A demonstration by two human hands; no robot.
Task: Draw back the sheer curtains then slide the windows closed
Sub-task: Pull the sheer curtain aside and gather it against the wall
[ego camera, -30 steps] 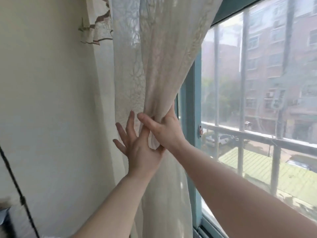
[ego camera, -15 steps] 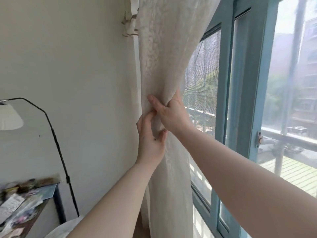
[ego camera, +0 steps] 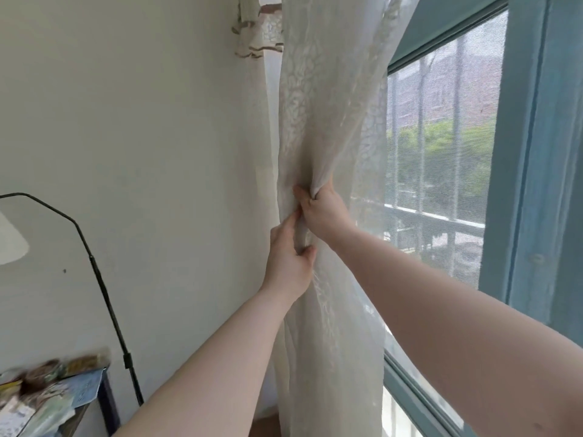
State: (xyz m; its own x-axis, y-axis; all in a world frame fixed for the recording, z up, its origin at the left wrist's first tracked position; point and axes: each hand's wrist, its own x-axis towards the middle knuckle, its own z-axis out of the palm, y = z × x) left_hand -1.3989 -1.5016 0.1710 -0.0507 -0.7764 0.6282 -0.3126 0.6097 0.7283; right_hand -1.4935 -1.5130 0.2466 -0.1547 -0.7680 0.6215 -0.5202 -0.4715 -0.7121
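Note:
A sheer cream curtain (ego camera: 331, 99) with a lace pattern hangs bunched against the wall corner, left of the window. My right hand (ego camera: 321, 212) grips the gathered fabric in a fist at mid height. Just below it, my left hand (ego camera: 288, 260) pinches the same bunch between thumb and fingers. The blue window frame (ego camera: 533, 171) stands to the right, with a mesh screen pane (ego camera: 441, 159) showing railings and trees behind it. The lower part of the curtain falls loose over the sill.
A black floor lamp pole (ego camera: 104, 298) with a white shade (ego camera: 9, 244) leans by the cream wall at left. A small table (ego camera: 85, 392) covered with papers sits at the bottom left. A frilled fabric piece (ego camera: 258, 36) hangs near the top.
My left hand went from flat and open against the curtain to shut on the bunch under my right hand. The gathered curtain moved further left to the wall, uncovering more window.

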